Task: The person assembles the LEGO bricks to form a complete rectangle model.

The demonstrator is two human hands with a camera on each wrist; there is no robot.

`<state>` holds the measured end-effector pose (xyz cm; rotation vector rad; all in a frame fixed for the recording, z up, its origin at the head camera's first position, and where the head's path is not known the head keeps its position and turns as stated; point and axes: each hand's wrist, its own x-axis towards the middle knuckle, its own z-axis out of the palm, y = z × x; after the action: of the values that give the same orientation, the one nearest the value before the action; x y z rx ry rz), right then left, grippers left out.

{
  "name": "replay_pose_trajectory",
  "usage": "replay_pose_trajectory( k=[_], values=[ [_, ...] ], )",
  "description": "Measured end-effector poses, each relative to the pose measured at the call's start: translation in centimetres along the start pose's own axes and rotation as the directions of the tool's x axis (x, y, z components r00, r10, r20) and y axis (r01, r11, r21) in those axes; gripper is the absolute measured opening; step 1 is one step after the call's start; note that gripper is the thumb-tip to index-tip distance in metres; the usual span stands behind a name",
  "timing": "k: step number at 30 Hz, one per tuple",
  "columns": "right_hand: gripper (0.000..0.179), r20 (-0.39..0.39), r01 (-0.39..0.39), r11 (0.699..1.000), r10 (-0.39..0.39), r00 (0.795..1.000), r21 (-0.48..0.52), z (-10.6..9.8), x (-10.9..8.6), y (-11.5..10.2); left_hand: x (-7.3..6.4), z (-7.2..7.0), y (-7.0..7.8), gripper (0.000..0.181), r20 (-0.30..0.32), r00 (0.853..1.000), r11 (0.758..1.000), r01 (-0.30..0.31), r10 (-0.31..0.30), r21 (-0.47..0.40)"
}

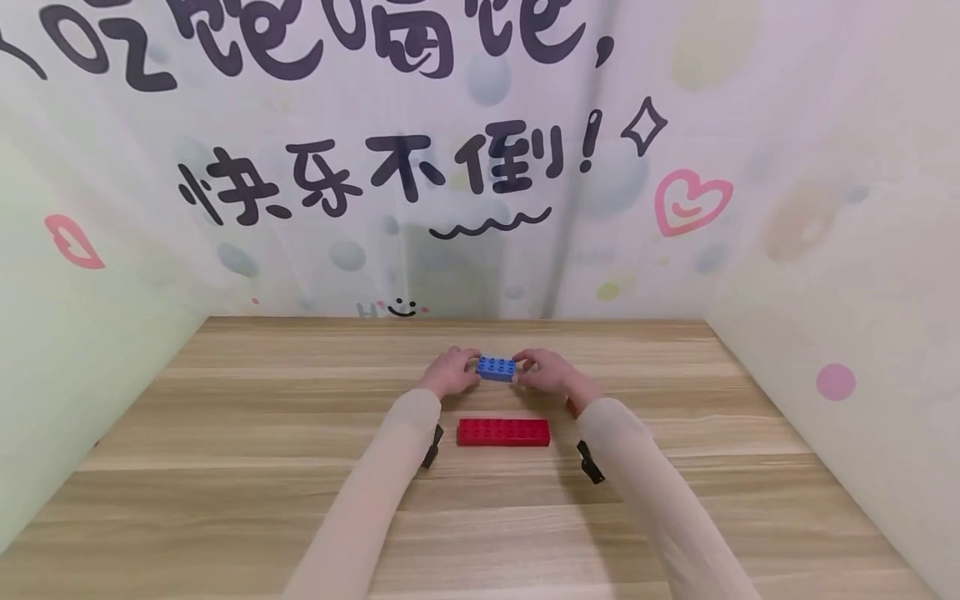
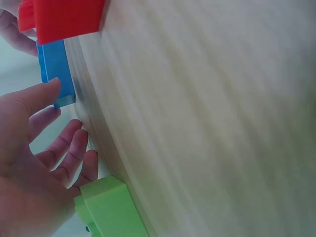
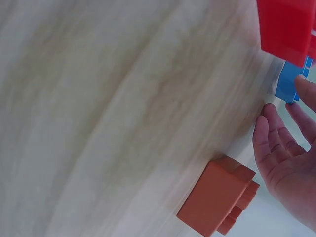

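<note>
A blue toy brick (image 1: 496,368) with studs on top lies toward the back of the table, between the two hands. My left hand (image 1: 450,372) pinches its left end, thumb on the near side and index finger behind. At the other end, the thumb and index finger of my right hand (image 1: 550,372) hold it the same way. The remaining fingers of both hands are spread loosely apart from the brick. Nearer than the blue brick, a long red brick (image 1: 503,432) lies crosswise, untouched, between the forearms.
Beside the left hand stands a green brick (image 2: 113,210), hidden in the head view. An orange brick (image 3: 215,197) stands near the right wrist, mostly covered by the sleeve from above. The wooden table (image 1: 247,483) ends at a printed curtain (image 1: 337,275) behind and pale walls at the sides.
</note>
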<state>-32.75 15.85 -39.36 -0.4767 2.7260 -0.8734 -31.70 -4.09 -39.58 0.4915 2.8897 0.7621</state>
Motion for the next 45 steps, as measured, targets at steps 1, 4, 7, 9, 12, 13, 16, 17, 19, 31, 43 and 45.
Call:
replay_pose_trajectory(
  k=[1, 4, 7, 9, 12, 13, 16, 17, 19, 31, 43, 45],
  values=[
    [0.038, -0.003, -0.001, 1.0, 0.001, 1.0, 0.001, 0.0, 0.0, 0.0, 0.0, 0.0, 0.0, 0.041, -0.005, 1.0, 1.0, -0.004, 0.004, -0.001],
    [0.035, -0.013, 0.0, 1.0, 0.0, 1.0, -0.01, 0.1, 0.1, 0.1, 0.1, 0.1, -0.2, 0.035, -0.012, 1.0, 1.0, -0.019, 0.019, -0.01],
    [0.033, -0.022, 0.015, 0.999, -0.016, 1.0, -0.033, 0.2, 0.1, 0.1, 0.2, 0.2, -0.2, 0.033, -0.012, 0.999, 1.0, -0.03, 0.03, -0.008],
    [0.033, -0.025, 0.029, 0.998, -0.03, 0.999, -0.047, 0.2, 0.0, 0.1, 0.2, 0.2, -0.2, 0.033, -0.01, 0.999, 0.999, -0.038, 0.038, -0.009],
    [0.032, -0.025, 0.038, 0.998, -0.039, 0.999, -0.043, 0.1, -0.2, 0.0, 0.1, 0.1, -0.3, 0.033, -0.003, 0.999, 0.999, -0.047, 0.047, -0.013],
    [0.031, -0.024, 0.029, 0.999, -0.03, 0.999, -0.033, 0.1, -0.3, -0.1, 0.1, 0.0, -0.3, 0.032, -0.001, 0.999, 0.998, -0.052, 0.052, -0.019],
    [0.031, -0.028, 0.002, 1.0, -0.002, 1.0, 0.006, -0.2, -0.7, -0.5, 0.0, -0.2, -0.4, 0.032, -0.002, 0.997, 0.996, -0.074, 0.074, -0.042],
    [0.03, -0.033, 0.0, 1.0, 0.0, 0.999, 0.014, -0.3, -0.8, -0.6, 0.0, -0.3, -0.4, 0.032, -0.005, 0.997, 0.995, -0.081, 0.081, -0.056],
    [0.031, -0.041, 0.004, 1.0, -0.003, 0.999, 0.024, -0.5, -1.0, -0.7, 0.0, -0.5, -0.5, 0.031, -0.012, 0.996, 0.992, -0.092, 0.091, -0.083],
    [0.035, -0.082, 0.153, 0.985, -0.147, 0.986, 0.077, -1.1, -2.0, 0.0, -0.8, -1.3, -0.2, 0.033, -0.027, 0.986, 0.972, -0.167, 0.165, -0.162],
    [0.037, -0.096, 0.228, 0.967, -0.217, 0.971, 0.116, -1.3, -3.2, 0.1, -1.9, -1.4, 0.0, 0.032, -0.03, 0.972, 0.948, -0.233, 0.232, -0.215],
    [0.037, -0.094, 0.231, 0.965, -0.22, 0.971, 0.128, -1.3, -3.5, 0.1, -2.0, -1.3, 0.0, 0.032, -0.037, 0.969, 0.943, -0.245, 0.243, -0.224]
  ],
)
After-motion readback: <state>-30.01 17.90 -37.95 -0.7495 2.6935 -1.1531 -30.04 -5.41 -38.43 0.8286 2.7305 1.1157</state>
